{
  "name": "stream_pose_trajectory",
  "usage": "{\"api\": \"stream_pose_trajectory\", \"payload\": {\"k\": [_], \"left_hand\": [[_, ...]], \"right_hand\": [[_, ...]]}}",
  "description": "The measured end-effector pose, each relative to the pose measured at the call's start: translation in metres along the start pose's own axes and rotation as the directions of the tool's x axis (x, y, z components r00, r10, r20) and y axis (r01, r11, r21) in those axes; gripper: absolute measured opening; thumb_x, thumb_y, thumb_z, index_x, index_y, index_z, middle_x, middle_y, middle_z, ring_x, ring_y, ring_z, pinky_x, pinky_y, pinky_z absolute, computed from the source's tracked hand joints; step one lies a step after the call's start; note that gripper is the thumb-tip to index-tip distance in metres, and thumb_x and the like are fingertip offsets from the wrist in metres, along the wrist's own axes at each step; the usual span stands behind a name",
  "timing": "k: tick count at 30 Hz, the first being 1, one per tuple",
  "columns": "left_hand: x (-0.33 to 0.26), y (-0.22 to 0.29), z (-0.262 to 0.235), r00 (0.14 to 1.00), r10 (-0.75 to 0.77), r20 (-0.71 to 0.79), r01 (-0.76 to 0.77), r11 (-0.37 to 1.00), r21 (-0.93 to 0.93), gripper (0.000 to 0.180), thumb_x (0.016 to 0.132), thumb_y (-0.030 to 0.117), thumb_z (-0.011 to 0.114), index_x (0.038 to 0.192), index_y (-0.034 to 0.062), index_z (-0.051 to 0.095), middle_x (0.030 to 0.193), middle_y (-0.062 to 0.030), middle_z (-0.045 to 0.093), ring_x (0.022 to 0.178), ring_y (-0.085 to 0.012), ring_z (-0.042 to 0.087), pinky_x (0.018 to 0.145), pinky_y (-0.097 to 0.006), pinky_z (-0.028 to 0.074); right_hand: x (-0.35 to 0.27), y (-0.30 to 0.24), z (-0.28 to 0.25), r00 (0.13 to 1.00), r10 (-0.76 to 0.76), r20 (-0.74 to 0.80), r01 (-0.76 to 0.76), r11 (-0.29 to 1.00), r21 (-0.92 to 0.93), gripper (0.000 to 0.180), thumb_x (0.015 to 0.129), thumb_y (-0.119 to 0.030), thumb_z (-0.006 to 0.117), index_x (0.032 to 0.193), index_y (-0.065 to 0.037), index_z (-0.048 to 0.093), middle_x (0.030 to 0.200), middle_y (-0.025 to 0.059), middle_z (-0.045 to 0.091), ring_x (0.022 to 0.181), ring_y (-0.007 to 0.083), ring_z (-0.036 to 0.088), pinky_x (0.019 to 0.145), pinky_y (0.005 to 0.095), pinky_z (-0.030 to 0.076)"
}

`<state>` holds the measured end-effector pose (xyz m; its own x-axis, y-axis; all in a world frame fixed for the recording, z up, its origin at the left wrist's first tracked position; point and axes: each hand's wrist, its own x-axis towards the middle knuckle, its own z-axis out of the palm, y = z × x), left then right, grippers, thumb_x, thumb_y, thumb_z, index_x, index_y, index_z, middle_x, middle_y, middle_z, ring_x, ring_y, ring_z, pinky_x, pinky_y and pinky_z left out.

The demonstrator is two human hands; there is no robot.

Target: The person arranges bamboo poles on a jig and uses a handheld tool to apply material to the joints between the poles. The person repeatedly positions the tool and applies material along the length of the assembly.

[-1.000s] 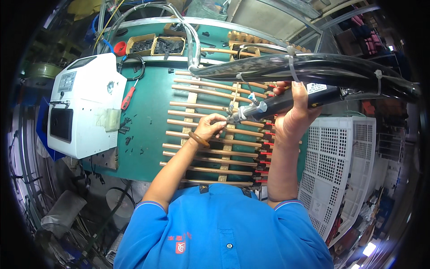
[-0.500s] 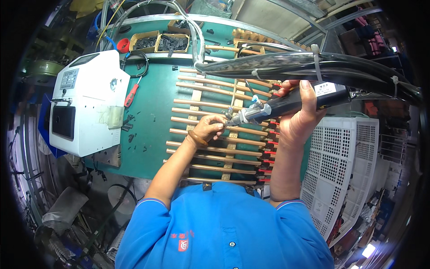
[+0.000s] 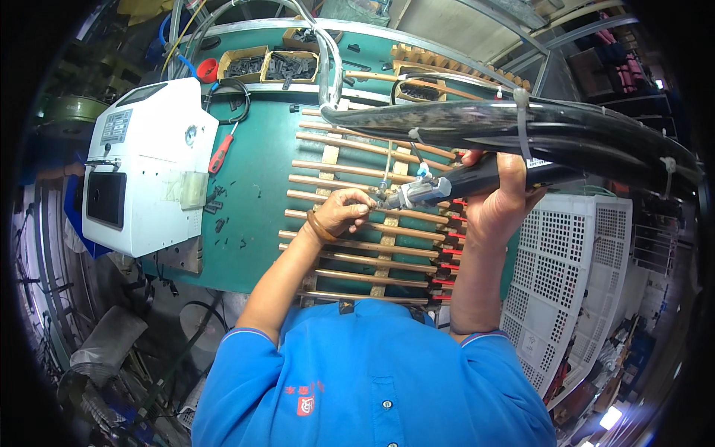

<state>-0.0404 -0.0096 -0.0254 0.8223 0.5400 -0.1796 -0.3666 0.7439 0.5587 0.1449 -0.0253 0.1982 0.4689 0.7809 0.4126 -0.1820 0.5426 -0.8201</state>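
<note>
A green workbench [image 3: 253, 186] fills the centre of the view, with a white box-shaped machine [image 3: 145, 171] standing at its left end. A red-handled screwdriver [image 3: 221, 153] lies just beside the machine, and two open cardboard boxes of small dark parts [image 3: 268, 65] sit along the far edge. A row of copper tubes [image 3: 357, 246] lies parallel across wooden slats [image 3: 387, 242] on the bench, their right ends fitted with red caps [image 3: 449, 257]. A white perforated plastic crate [image 3: 573, 276] stands to the right of the bench.

The right hand [image 3: 500, 201] is closed around a black handheld tool [image 3: 462, 182], whose metal nozzle end points left, just above the tubes. A thick black hose bundle [image 3: 536, 130], bound with white ties, runs overhead from the tool area toward the right. The left hand [image 3: 341, 212] rests on one copper tube beside the nozzle, fingers curled; it appears to pinch the tube, though the contact is partly hidden. A brown bracelet [image 3: 319, 227] circles the left wrist.
</note>
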Motion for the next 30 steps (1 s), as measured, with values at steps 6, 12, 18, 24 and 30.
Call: {"api": "stream_pose_trajectory", "payload": {"k": [6,12,18,24,30], "left_hand": [[0.009,0.001,0.005,0.999,-0.005,-0.051,0.003,0.999,-0.044,0.016,0.083,0.009,0.064,0.098,0.0027,0.059,0.089,-0.0066,0.056,0.062,-0.0104,0.050,0.043,-0.020,0.040],[0.009,-0.006,-0.002,0.983,-0.039,-0.180,0.032,0.999,-0.045,0.019,0.086,0.009,0.062,0.103,0.0030,0.058,0.086,-0.0051,0.056,0.064,-0.0102,0.050,0.046,-0.021,0.041],[0.016,-0.007,0.005,0.989,0.001,-0.146,0.002,1.000,0.021,0.020,0.087,0.012,0.062,0.103,0.0016,0.057,0.076,-0.0027,0.054,0.064,-0.0077,0.052,0.046,-0.019,0.042],[0.018,-0.012,0.000,0.995,-0.022,-0.094,0.017,0.999,-0.047,0.017,0.086,0.011,0.062,0.100,0.0027,0.057,0.076,-0.0030,0.053,0.064,-0.0093,0.052,0.046,-0.019,0.042],[0.013,-0.014,-0.002,1.000,0.015,-0.016,-0.018,0.985,-0.171,0.017,0.085,0.011,0.063,0.099,0.0031,0.056,0.074,-0.0029,0.052,0.064,-0.0100,0.051,0.044,-0.019,0.041]], "right_hand": [[-0.008,0.014,-0.022,0.958,-0.020,-0.285,0.015,1.000,-0.020,0.039,0.078,0.004,0.060,0.112,-0.011,0.047,0.107,0.0051,0.053,0.091,0.0162,0.057,0.082,0.0349,0.054],[-0.004,0.002,-0.017,0.964,0.058,-0.259,-0.067,0.997,-0.025,0.044,0.073,0.004,0.062,0.111,-0.013,0.046,0.104,0.0037,0.052,0.088,0.0161,0.058,0.068,0.0362,0.059],[-0.007,0.009,-0.023,0.977,0.050,-0.208,-0.062,0.997,-0.048,0.055,0.074,0.005,0.061,0.119,-0.014,0.038,0.108,0.0040,0.050,0.091,0.0149,0.058,0.075,0.0337,0.058],[-0.008,0.008,-0.016,0.968,0.038,-0.248,-0.042,0.999,-0.011,0.053,0.074,0.007,0.057,0.119,-0.014,0.037,0.102,0.0081,0.053,0.076,0.0197,0.061,0.063,0.0352,0.060],[0.000,-0.002,0.003,0.976,0.044,-0.213,-0.046,0.999,0.000,0.042,0.072,0.008,0.051,0.110,-0.008,0.043,0.076,0.0101,0.057,0.057,0.0215,0.060,0.055,0.0353,0.057]]}}
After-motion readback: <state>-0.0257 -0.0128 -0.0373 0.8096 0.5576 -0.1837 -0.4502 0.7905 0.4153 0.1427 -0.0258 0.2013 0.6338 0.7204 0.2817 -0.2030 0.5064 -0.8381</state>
